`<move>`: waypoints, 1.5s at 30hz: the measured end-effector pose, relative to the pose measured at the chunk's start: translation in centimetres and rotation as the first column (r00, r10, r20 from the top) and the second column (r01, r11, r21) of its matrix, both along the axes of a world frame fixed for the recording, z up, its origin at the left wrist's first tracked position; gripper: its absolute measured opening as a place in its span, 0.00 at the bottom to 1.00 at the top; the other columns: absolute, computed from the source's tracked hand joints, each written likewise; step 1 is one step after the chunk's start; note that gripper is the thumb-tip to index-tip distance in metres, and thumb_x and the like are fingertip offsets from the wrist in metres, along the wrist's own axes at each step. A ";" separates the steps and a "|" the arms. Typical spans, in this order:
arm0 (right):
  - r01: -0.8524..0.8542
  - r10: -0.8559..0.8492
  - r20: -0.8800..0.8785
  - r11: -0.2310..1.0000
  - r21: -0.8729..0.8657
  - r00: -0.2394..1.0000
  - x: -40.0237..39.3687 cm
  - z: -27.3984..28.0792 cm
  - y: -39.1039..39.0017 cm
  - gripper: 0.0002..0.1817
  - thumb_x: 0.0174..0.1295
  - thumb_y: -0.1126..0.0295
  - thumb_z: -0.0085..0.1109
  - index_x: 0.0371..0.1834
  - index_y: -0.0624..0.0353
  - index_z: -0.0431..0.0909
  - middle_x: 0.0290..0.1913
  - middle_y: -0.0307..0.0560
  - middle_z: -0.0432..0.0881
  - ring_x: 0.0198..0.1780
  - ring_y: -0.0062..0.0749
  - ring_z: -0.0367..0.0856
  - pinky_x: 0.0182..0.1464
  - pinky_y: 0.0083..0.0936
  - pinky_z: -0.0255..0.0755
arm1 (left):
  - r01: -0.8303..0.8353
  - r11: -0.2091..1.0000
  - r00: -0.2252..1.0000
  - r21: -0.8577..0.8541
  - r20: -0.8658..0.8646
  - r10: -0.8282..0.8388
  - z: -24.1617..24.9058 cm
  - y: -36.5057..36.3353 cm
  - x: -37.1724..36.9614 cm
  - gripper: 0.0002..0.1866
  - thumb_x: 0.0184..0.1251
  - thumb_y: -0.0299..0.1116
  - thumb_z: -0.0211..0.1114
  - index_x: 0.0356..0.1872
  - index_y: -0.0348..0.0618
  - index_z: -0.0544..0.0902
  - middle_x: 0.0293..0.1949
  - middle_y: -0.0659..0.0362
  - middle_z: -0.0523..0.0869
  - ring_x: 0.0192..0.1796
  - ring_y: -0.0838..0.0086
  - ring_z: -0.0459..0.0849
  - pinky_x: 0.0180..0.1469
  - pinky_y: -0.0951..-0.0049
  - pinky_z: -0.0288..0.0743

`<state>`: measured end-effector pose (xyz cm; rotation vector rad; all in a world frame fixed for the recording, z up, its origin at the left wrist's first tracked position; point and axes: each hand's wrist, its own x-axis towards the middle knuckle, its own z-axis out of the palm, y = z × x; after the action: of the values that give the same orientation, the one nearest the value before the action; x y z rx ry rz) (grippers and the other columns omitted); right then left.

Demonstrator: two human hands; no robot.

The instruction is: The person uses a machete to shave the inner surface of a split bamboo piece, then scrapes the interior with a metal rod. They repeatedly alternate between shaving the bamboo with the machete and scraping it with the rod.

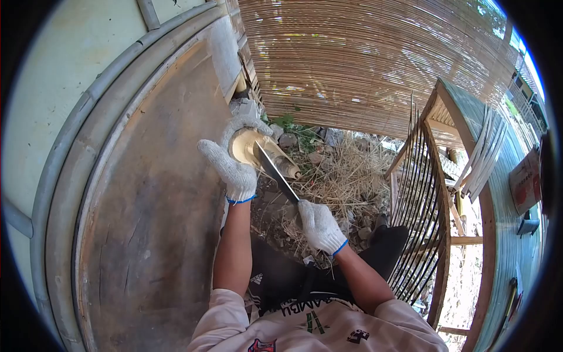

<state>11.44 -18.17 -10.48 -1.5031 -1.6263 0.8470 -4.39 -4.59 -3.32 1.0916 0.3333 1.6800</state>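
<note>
My left hand (233, 167), in a white knitted glove with a blue cuff, is wrapped round the near end of a pale bamboo piece (243, 146), fingers behind it and thumb sticking out to the left. The rounded light-tan end faces me; its far end points down to the right. My right hand (319, 226), gloved the same way, is closed on the grip of a long-bladed knife (275, 173). The blade slants up to the left, and its tip lies against the pale end of the bamboo. The knife's grip is mostly hidden by the glove.
A brown wooden board (158, 193) stands close on my left, edged by bent bamboo poles (64, 170). Dry straw and shavings (346, 182) cover the stony ground ahead. A slatted rack (419, 205) and a green-topped bench (498, 152) with a bucket (526, 182) stand right.
</note>
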 end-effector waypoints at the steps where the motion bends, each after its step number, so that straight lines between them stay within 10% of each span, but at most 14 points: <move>1: -0.075 0.040 -0.158 0.972 -0.224 0.987 0.2 1.0 -0.5 0.17 0.76 0.62 0.43 0.46 0.58 0.82 0.32 0.59 0.84 0.36 0.59 0.85 0.40 0.46 0.78 | -0.046 0.998 0.999 -0.047 -0.007 0.046 0.5 -0.5 0.2 0.56 0.66 0.83 0.24 0.46 0.33 0.80 0.37 0.47 0.87 0.43 0.60 0.86 0.53 0.62 0.81; 6: 0.013 0.007 -0.074 0.961 0.275 0.997 -0.8 0.8 -2.6 0.15 0.71 0.65 0.46 0.44 0.59 0.83 0.30 0.56 0.83 0.34 0.56 0.86 0.40 0.41 0.79 | -0.162 0.983 0.987 -0.092 -0.029 0.160 0.3 -0.2 0.4 0.56 0.67 0.83 0.23 0.46 0.33 0.80 0.37 0.47 0.87 0.43 0.60 0.86 0.53 0.63 0.80; 10: 0.036 0.010 -0.130 0.938 0.345 0.991 -1.2 -0.3 -2.0 0.14 0.69 0.66 0.47 0.48 0.60 0.81 0.30 0.56 0.84 0.34 0.59 0.85 0.40 0.44 0.79 | -0.079 0.996 0.996 -0.045 -0.052 0.076 0.2 -0.2 0.3 0.56 0.66 0.83 0.24 0.46 0.32 0.80 0.38 0.47 0.86 0.42 0.59 0.86 0.53 0.63 0.80; 14: 0.047 -0.072 0.136 0.983 0.178 0.988 -0.6 -0.1 -0.3 0.16 0.75 0.61 0.47 0.46 0.60 0.81 0.31 0.59 0.84 0.36 0.61 0.84 0.40 0.47 0.78 | -0.097 0.993 0.995 -0.067 0.011 0.098 -0.1 0.4 0.4 0.56 0.66 0.83 0.25 0.45 0.32 0.80 0.38 0.46 0.87 0.42 0.58 0.86 0.52 0.62 0.81; 16: -0.107 0.075 -0.149 0.970 -0.220 0.986 0.0 2.4 -1.2 0.14 0.73 0.62 0.49 0.46 0.61 0.81 0.33 0.59 0.85 0.36 0.61 0.84 0.41 0.50 0.78 | -0.062 0.998 0.997 -0.024 -0.036 0.061 0.0 0.0 -0.5 0.56 0.66 0.83 0.25 0.45 0.32 0.80 0.38 0.46 0.87 0.42 0.58 0.86 0.52 0.62 0.81; 20: -0.072 0.022 0.188 0.962 0.263 0.982 -0.4 2.5 -2.3 0.13 0.68 0.65 0.53 0.48 0.61 0.81 0.33 0.59 0.85 0.35 0.61 0.85 0.39 0.48 0.79 | -0.087 0.995 0.988 0.048 -0.127 0.093 0.3 0.0 -0.6 0.56 0.66 0.83 0.25 0.45 0.33 0.80 0.38 0.45 0.87 0.42 0.58 0.86 0.51 0.62 0.81; 23: 0.075 -0.059 -0.056 0.935 0.348 0.997 -0.8 1.7 -3.1 0.15 0.66 0.66 0.54 0.50 0.61 0.82 0.33 0.59 0.85 0.36 0.60 0.85 0.40 0.46 0.79 | -0.159 0.986 0.977 0.057 -0.134 0.165 0.0 0.2 -0.4 0.56 0.66 0.83 0.25 0.44 0.33 0.80 0.38 0.45 0.87 0.42 0.58 0.86 0.52 0.62 0.81; 33: -0.050 0.047 0.023 0.981 0.186 0.999 -0.6 -0.4 -0.7 0.15 0.76 0.64 0.44 0.42 0.65 0.78 0.29 0.69 0.79 0.35 0.66 0.81 0.36 0.51 0.71 | -0.091 0.996 0.995 -0.025 -0.052 0.089 -0.5 -0.2 -0.7 0.56 0.66 0.83 0.25 0.42 0.33 0.80 0.37 0.44 0.88 0.41 0.57 0.87 0.51 0.62 0.81; 35: -0.211 0.147 -0.255 0.946 -0.247 0.956 0.4 1.8 -0.7 0.20 0.77 0.61 0.39 0.47 0.60 0.83 0.32 0.63 0.84 0.38 0.64 0.83 0.41 0.53 0.75 | -0.090 0.989 0.996 -0.117 0.017 0.093 -0.2 0.0 -0.8 0.56 0.66 0.83 0.25 0.43 0.32 0.80 0.37 0.44 0.88 0.41 0.57 0.87 0.52 0.61 0.81; 37: -0.204 0.146 -0.236 0.948 -0.245 0.961 0.3 2.2 -1.0 0.20 0.77 0.61 0.40 0.46 0.60 0.84 0.30 0.61 0.83 0.34 0.60 0.84 0.38 0.47 0.76 | -0.100 0.994 0.994 -0.052 -0.044 0.098 -0.2 -0.1 -1.1 0.56 0.66 0.83 0.25 0.44 0.32 0.80 0.37 0.44 0.88 0.41 0.57 0.87 0.52 0.61 0.81; 39: -0.059 0.050 0.049 0.978 0.200 0.998 -0.4 1.4 -1.9 0.19 0.75 0.61 0.43 0.47 0.59 0.84 0.27 0.57 0.81 0.30 0.55 0.83 0.34 0.41 0.75 | -0.096 0.995 0.990 0.017 -0.105 0.097 0.0 0.1 -1.2 0.56 0.66 0.83 0.25 0.45 0.32 0.80 0.38 0.44 0.88 0.41 0.56 0.87 0.52 0.60 0.81; 43: 0.053 -0.003 -0.279 0.984 0.172 0.960 -1.7 0.4 -2.5 0.16 0.70 0.63 0.49 0.50 0.58 0.83 0.30 0.58 0.83 0.36 0.60 0.84 0.39 0.48 0.77 | -0.129 0.991 0.990 -0.017 -0.059 0.128 -0.6 0.2 -0.5 0.56 0.66 0.83 0.24 0.45 0.32 0.80 0.38 0.45 0.87 0.42 0.56 0.86 0.53 0.60 0.81; 45: 0.012 0.005 -0.116 0.989 0.147 0.993 -1.4 0.3 -1.7 0.16 0.71 0.65 0.47 0.50 0.58 0.82 0.29 0.58 0.83 0.36 0.60 0.84 0.39 0.48 0.77 | -0.163 0.986 0.986 -0.039 -0.053 0.161 -0.4 0.1 -0.4 0.56 0.66 0.83 0.24 0.45 0.33 0.80 0.38 0.45 0.87 0.42 0.57 0.86 0.53 0.60 0.81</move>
<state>10.03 -19.82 -10.22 -1.3301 -1.5650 0.7797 -4.83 -4.48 -3.68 1.0999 0.4998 1.7821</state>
